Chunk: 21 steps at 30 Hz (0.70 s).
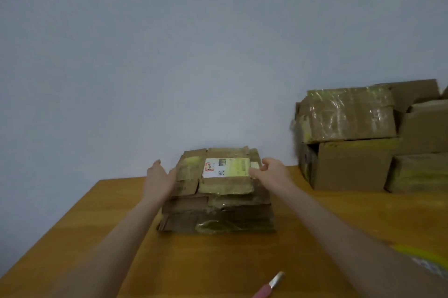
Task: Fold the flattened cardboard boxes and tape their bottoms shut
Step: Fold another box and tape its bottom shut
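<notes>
Reaching: the left hand [157,182] and the right hand [272,171] are at the two sides of the top flattened box [225,183].
Place: this box lies on the stack of flattened boxes [218,213], in the middle of the table [218,263], near the wall [169,55].
Left fingers: straight and pressed together, flat against the left edge.
Right fingers: curled over the right edge, with the thumb on the top face beside the white label [225,167].
Handling: probably light and rather stiff, but worn; the glossy tape [215,225] can be slippery, and loose flaps may swing open.
Where to hold: the two opposite side edges, on bare cardboard, not on the flaps.
Nearby: folded boxes [351,140] at the back right; a pink-handled cutter [271,284] at the near edge.
</notes>
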Each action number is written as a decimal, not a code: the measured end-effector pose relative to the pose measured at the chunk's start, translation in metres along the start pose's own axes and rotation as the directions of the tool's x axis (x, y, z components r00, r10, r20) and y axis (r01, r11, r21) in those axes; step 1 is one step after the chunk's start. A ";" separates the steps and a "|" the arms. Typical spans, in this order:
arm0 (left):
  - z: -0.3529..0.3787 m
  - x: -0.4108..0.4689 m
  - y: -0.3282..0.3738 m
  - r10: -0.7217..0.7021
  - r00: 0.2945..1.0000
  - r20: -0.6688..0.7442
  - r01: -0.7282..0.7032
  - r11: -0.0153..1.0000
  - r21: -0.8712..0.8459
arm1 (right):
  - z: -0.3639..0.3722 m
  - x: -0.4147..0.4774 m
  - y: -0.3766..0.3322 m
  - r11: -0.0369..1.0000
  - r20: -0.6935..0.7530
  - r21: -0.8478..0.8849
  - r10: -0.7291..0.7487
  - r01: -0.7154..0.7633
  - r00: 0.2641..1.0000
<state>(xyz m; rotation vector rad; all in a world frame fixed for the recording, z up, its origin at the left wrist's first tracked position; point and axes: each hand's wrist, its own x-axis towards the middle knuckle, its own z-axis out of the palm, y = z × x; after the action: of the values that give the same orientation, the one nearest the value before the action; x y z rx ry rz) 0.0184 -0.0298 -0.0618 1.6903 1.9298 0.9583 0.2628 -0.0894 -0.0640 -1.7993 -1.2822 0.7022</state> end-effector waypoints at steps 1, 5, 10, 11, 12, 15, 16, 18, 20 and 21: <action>-0.001 0.001 -0.010 -0.048 0.995 0.087 0.051 0.998 -0.027 | 0.009 0.003 -0.005 0.997 0.046 0.059 0.043 -0.045 0.998; 0.000 -0.004 -0.026 -0.016 0.979 0.203 0.056 0.980 -0.191 | 0.036 0.006 -0.024 0.912 0.169 0.362 0.140 -0.193 0.976; -0.036 -0.004 -0.020 -0.048 0.999 -0.024 0.023 0.788 -0.615 | 0.046 -0.004 -0.041 0.704 0.232 0.678 0.072 -0.214 0.970; -0.047 -0.006 -0.016 -0.061 0.998 -0.015 0.032 0.692 -0.722 | 0.046 -0.009 -0.045 0.657 0.235 0.723 0.058 -0.215 0.970; -0.057 -0.010 -0.012 -0.063 0.997 0.039 0.068 0.569 -0.820 | 0.045 -0.017 -0.048 0.624 0.240 0.751 0.045 -0.215 0.970; -0.074 -0.039 0.001 0.052 0.983 0.177 0.141 0.405 -0.903 | 0.047 -0.047 -0.051 0.639 0.274 0.740 -0.003 -0.209 0.962; -0.077 -0.051 0.002 0.046 0.983 0.180 0.150 0.372 -0.916 | 0.048 -0.058 -0.049 0.661 0.292 0.722 -0.024 -0.203 0.956; -0.084 -0.072 -0.003 -0.008 0.984 0.180 0.174 0.295 -0.940 | 0.047 -0.082 -0.042 0.725 0.294 0.671 -0.069 -0.154 0.953; -0.097 -0.091 -0.017 -0.040 0.989 0.145 0.151 0.299 -0.942 | 0.041 -0.104 -0.035 0.809 0.240 0.585 -0.116 -0.048 0.964; -0.105 -0.102 -0.026 -0.055 0.994 0.098 0.112 0.374 -0.921 | 0.036 -0.114 -0.032 0.838 0.215 0.545 -0.156 0.014 0.964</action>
<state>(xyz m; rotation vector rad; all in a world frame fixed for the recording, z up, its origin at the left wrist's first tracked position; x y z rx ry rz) -0.0534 -0.1538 -0.0227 0.8648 0.9663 1.5308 0.1803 -0.1810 -0.0571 -1.2083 -1.1610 1.1418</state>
